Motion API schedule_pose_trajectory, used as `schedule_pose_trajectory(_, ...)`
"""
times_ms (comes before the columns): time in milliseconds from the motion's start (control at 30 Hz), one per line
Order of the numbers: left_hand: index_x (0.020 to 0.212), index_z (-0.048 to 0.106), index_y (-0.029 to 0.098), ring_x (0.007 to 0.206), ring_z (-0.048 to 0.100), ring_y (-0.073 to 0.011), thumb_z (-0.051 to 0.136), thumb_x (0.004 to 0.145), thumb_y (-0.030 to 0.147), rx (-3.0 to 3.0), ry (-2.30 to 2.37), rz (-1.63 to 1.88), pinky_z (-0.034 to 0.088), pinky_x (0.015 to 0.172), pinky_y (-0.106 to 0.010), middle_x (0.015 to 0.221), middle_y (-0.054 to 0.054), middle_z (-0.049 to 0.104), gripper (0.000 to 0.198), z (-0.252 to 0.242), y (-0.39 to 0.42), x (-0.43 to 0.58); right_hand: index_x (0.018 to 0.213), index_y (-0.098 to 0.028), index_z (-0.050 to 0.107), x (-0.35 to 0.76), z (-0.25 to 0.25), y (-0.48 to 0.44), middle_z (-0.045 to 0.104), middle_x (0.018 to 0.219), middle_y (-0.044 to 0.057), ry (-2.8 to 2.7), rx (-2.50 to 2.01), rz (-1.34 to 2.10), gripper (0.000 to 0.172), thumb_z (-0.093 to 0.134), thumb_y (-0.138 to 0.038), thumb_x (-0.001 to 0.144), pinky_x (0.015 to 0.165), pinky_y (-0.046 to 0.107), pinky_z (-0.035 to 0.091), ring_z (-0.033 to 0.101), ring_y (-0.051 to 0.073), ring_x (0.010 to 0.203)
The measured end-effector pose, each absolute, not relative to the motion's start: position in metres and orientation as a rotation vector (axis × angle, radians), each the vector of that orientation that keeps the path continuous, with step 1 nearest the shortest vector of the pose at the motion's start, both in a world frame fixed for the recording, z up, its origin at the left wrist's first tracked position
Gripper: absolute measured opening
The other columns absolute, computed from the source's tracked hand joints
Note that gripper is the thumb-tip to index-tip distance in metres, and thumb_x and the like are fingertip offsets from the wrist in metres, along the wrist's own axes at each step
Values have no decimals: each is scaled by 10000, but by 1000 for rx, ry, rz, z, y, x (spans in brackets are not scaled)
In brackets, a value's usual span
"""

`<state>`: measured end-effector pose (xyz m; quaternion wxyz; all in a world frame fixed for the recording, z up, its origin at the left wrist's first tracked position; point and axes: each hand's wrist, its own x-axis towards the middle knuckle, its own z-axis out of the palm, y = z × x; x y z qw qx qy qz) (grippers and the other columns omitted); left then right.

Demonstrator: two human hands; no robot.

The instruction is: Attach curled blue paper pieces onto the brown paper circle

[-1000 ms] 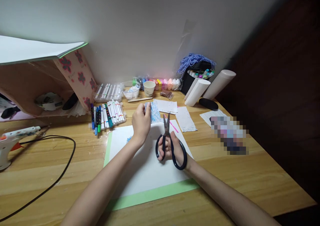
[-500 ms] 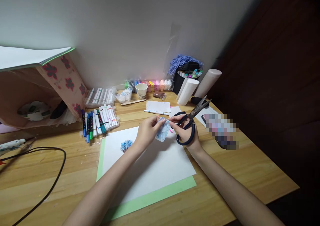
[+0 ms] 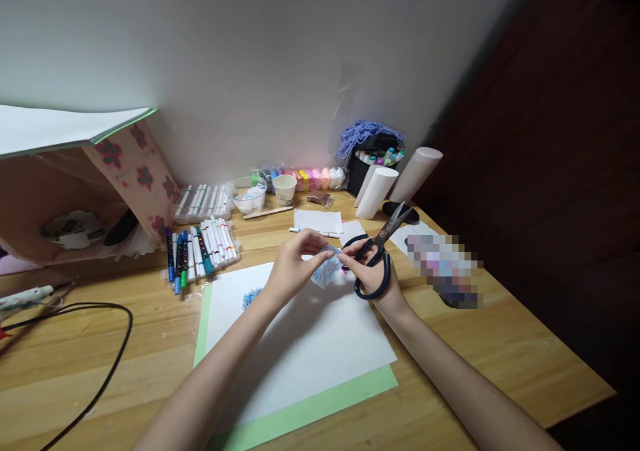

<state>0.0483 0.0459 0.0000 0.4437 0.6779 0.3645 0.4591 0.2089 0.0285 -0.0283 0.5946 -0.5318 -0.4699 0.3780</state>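
A small piece of blue-and-white coloured paper [image 3: 326, 272] is pinched between my left hand [image 3: 296, 264] and the fingertips of my right hand [image 3: 373, 271]. Black-handled scissors [image 3: 384, 234] hang on my right hand, their blades slightly apart and pointing up and away to the right. Both hands are above a large white sheet [image 3: 300, 351], which lies on a green sheet [image 3: 320, 401]. On the white sheet, left of my left forearm, sits a crinkled blue cluster [image 3: 251, 298], partly hidden by the arm.
Markers [image 3: 200, 251] lie at the left, near a box with flower shapes [image 3: 145, 174] and a black cable [image 3: 123, 344]. A paper cup [image 3: 285, 190], clay packets [image 3: 320, 179], white rolls [image 3: 377, 191] and a pen holder [image 3: 357, 171] stand at the back. A blurred object [image 3: 445, 271] lies right.
My left fingers have shifted on the blue paper, which now tilts and looks more bent. The scissors have turned slightly with my right hand. The whole view has moved a little.
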Motion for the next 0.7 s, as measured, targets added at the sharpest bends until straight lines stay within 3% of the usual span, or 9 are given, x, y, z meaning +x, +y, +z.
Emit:
schedule_pose_trajectory(500, 752, 651, 152, 687, 639, -140, 653, 769, 263, 1706, 985, 1112, 510, 664, -242, 755, -42, 690, 112, -3, 46, 49, 697, -193, 501, 206, -30, 28, 626, 627, 2, -1087, -1198, 900, 411, 803, -426, 544, 576, 329, 528, 617, 167, 573)
schedule_pose_trajectory(700, 754, 652, 146, 682, 636, -145, 670, 756, 307, 1665, 1021, 1133, 507, 649, -244, 758, -46, 690, 162, -4, 46, 49, 765, -214, 438, 207, -26, 24, 667, 806, 19, -1140, -1063, 837, 372, 776, -291, 630, 587, 316, 509, 616, 139, 591)
